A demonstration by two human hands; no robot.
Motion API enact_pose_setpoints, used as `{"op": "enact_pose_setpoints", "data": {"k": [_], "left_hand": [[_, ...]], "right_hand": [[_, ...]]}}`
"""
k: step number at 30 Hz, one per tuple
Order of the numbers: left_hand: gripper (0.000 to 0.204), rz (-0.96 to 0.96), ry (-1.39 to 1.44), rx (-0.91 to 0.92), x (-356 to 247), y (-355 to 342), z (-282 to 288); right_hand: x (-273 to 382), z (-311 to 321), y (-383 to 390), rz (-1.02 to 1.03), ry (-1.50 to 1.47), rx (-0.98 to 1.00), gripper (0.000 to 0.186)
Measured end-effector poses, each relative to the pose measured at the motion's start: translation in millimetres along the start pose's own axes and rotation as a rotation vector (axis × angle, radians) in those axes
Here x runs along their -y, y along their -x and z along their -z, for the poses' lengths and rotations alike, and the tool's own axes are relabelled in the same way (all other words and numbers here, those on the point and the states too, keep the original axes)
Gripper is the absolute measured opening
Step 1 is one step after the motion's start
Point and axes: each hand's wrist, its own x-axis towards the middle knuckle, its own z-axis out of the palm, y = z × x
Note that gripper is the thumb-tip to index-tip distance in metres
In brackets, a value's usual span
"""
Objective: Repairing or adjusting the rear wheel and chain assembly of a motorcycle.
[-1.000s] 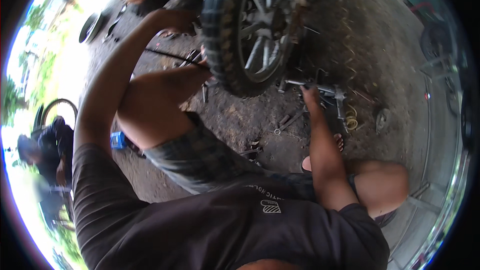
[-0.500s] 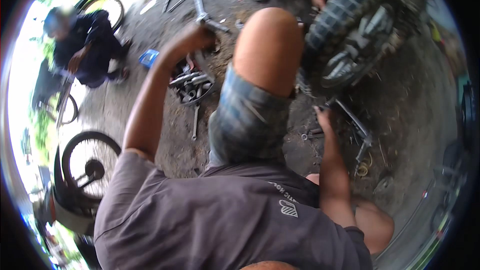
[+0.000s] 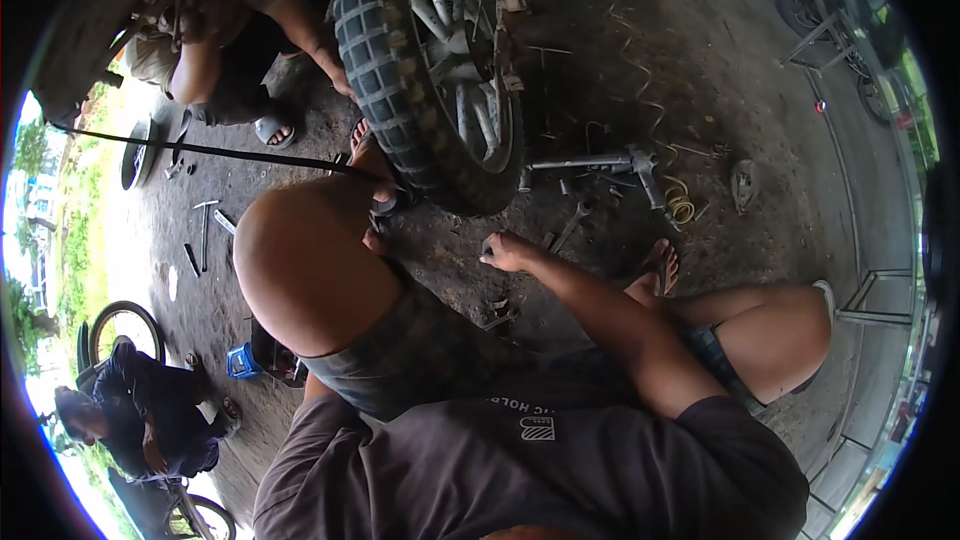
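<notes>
The knobby wheel (image 3: pixel 425 60) stands upright on the dirt floor (image 3: pixel 700 60), just ahead of your raised knee. Your right hand (image 3: pixel 508 252) rests on the ground below it, fingers curled over a small metal part; I cannot tell how tightly. A spanner (image 3: pixel 568 230) lies just beside. Your left hand is hidden behind your knee.

Wheel (image 3: pixel 430 70) left of wrench (image 3: pixel 570 227)
</notes>
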Motion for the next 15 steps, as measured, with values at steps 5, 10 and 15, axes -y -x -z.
{"op": "enact_pose_setpoints", "data": {"k": [5, 10, 15], "left_hand": [[0.034, 0.275, 0.043, 0.191, 4, 11, -13], [0.035, 0.598, 0.077, 0.299, 37, 21, -19], [0.036, 0.522, 0.102, 0.205, 17, 114, 15]], "right_hand": [[-21, -34, -29, -0.215, -0.320, 0.043, 0.066], [39, -51, -34, -0.465, -0.772, -0.185, 0.088], [4, 7, -26, -0.456, -0.586, -0.453, 0.063]]}}
